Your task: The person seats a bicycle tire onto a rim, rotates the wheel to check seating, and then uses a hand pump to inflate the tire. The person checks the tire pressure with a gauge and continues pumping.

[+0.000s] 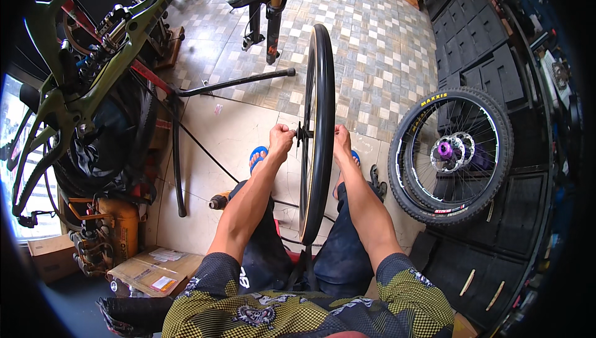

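Your left hand (282,143) has thumb and fingers pinched together at the near-side end of the hub (300,133), wrist slightly bent, forearm angling up and inward from the elbow. Your right hand (341,143) is level with it across the wheel, its fingers curled just beside the tyre; the tyre hides that end of the hub, so you cannot tell what they grip. Between your forearms, the bicycle wheel (324,139) is upright and nearly edge-on, with a smooth-looking black tyre, a tan line along its left edge and thin, foreshortened spokes. Beneath are your blue sandals (259,150) on pale tiles. Farther out, knobbly-tyred wheels (505,151) lie to your right, and a green bike frame (152,12) stands to your left.
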A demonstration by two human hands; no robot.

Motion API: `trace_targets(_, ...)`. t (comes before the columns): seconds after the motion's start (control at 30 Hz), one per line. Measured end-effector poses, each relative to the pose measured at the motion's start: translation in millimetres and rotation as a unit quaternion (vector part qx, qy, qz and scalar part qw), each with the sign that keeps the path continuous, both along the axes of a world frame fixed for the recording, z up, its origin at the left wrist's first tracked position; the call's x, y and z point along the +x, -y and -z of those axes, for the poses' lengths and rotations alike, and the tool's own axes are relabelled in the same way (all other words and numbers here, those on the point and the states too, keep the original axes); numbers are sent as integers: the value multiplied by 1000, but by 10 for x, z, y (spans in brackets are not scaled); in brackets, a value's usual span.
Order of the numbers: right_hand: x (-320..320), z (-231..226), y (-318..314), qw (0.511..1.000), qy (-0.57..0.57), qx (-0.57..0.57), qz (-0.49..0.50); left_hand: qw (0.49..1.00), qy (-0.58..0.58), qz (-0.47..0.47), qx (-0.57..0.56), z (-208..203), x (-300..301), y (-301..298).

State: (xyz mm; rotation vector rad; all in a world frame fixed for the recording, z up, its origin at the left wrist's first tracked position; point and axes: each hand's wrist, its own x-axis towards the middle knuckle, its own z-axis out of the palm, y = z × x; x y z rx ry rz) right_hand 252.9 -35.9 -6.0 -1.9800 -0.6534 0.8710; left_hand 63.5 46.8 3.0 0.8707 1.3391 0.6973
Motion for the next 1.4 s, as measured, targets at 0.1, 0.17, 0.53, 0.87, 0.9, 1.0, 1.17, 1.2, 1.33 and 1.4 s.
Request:
trace_targets(0.1,9,3,3,1000,15,-5,-6,1000,2,3,0,-5,5,1)
trace_targets(0.17,3,-9,5,1000,6,-8,-1,1000,6,3,0,-4,-3,-1)
trace_targets(0.53,33,61,-18,1000,0,-11,-2,1000,11,6,0,-23,-1,-16)
trace_targets(0.87,1,58,-38,1000,-2,-10,-7,1000,1,-2,8,24,-18,-36)
trace_targets(0.9,-1,58,-37,1000,-3,-10,-7,1000,1,-5,9,16,-15,-34)
trace_targets(1.0,23,103,-37,1000,-10,0,-3,1000,5,-5,4,-22,2,-24)
trace_targets(1.17,9,118,-46,1000,-27,8,7,1000,5,0,6,-5,-18,-38)
trace_targets(1.2,13,131,-40,1000,-25,11,10,1000,6,0,5,-20,-9,-33)
trace_targets(1.33,23,109,-35,1000,-14,10,6,1000,2,-8,4,-28,3,-26)
trace_targets(1.4,5,53,-35,1000,-5,-2,2,1000,-2,-6,4,-34,-11,-29)
